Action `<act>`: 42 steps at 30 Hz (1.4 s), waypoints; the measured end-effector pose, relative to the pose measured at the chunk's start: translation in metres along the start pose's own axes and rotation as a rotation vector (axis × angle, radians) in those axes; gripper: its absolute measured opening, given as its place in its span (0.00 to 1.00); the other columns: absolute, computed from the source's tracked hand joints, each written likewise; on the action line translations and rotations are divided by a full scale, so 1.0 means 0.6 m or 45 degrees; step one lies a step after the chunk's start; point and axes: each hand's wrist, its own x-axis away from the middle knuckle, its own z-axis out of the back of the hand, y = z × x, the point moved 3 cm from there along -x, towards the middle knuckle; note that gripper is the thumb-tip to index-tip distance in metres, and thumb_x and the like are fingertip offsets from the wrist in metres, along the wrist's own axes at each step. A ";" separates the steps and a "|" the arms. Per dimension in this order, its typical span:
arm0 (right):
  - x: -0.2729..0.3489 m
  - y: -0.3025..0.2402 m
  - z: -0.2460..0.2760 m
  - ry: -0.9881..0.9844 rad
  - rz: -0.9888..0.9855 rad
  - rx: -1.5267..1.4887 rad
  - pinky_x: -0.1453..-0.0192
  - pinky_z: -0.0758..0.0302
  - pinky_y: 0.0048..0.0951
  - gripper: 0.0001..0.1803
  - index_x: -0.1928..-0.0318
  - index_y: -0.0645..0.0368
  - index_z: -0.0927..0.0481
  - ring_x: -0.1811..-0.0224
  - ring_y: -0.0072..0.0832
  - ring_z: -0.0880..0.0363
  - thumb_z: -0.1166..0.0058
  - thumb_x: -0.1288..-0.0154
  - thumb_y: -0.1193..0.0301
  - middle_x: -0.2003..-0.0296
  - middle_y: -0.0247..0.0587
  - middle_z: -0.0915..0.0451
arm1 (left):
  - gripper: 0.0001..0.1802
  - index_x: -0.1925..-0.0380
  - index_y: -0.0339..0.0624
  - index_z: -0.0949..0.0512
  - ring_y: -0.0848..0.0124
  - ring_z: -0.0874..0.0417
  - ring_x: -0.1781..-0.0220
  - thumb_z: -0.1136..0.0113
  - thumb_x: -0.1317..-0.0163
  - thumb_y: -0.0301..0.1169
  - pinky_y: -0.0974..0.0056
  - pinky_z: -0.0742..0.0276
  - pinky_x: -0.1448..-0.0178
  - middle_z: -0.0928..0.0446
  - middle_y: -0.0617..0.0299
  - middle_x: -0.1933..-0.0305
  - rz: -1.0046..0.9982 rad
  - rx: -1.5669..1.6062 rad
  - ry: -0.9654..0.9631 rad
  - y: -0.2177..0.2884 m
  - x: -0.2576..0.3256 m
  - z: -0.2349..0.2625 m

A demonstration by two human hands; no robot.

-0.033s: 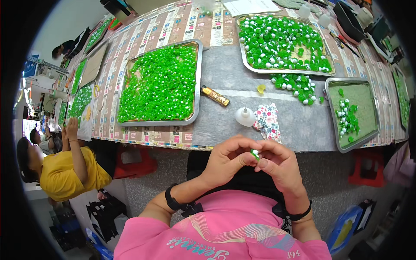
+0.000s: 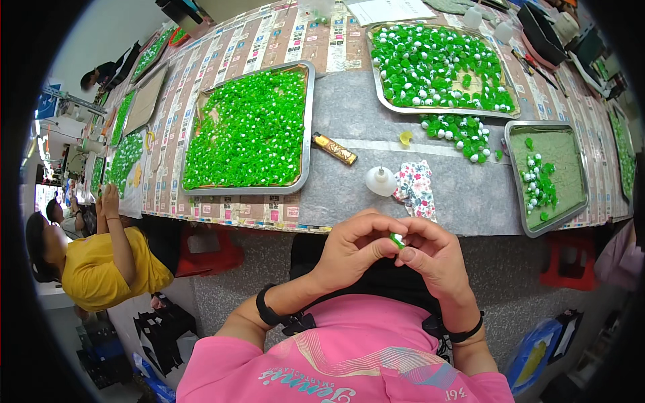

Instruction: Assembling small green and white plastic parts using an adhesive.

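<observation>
Fingers (image 2: 378, 250) of the left hand (image 2: 346, 245) and the right hand (image 2: 437, 258) pinch close together, with one little green and white piece (image 2: 398, 239) held between them. It is up in the air, by the near edge of the table (image 2: 161, 195). Two hands hold it, maybe because it is so tiny and could slip. Its white side faces up and a bit right, and its green part seems to slant from far left to near right. Fingers hide much of it, so I cannot tell its whole long way for sure. Just past the hands, a white bottle (image 2: 381, 182) stands beside a flowery cloth (image 2: 415, 188), likely so both are easy to reach. A big tray (image 2: 310, 127) sits far left and a small tray (image 2: 571, 161) sits right; their rims probably stop bits rolling off.
</observation>
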 end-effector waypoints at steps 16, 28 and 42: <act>0.000 0.014 0.012 -0.027 -0.258 -0.291 0.63 0.24 0.20 0.15 0.51 0.70 0.25 0.67 0.22 0.21 0.46 0.36 0.74 0.66 0.41 0.20 | 0.14 0.64 0.40 0.18 0.78 0.27 0.71 0.31 0.50 0.32 0.74 0.32 0.66 0.26 0.65 0.70 -0.171 -0.319 0.039 0.021 -0.006 0.000; 0.006 -0.003 0.023 0.229 0.115 0.098 0.67 0.23 0.20 0.13 0.53 0.69 0.25 0.70 0.23 0.20 0.46 0.39 0.78 0.67 0.42 0.20 | 0.20 0.56 0.43 0.20 0.77 0.27 0.70 0.29 0.52 0.29 0.72 0.30 0.65 0.26 0.66 0.70 -0.203 -0.512 0.017 0.043 -0.008 0.004; 0.076 -0.173 0.344 1.512 0.790 1.358 0.51 0.26 0.24 0.15 0.49 0.65 0.24 0.56 0.23 0.22 0.47 0.35 0.73 0.55 0.40 0.20 | 0.09 0.64 0.41 0.20 0.60 0.27 0.63 0.40 0.48 0.23 0.60 0.31 0.57 0.27 0.55 0.66 -0.626 -1.801 0.923 0.148 -0.025 0.250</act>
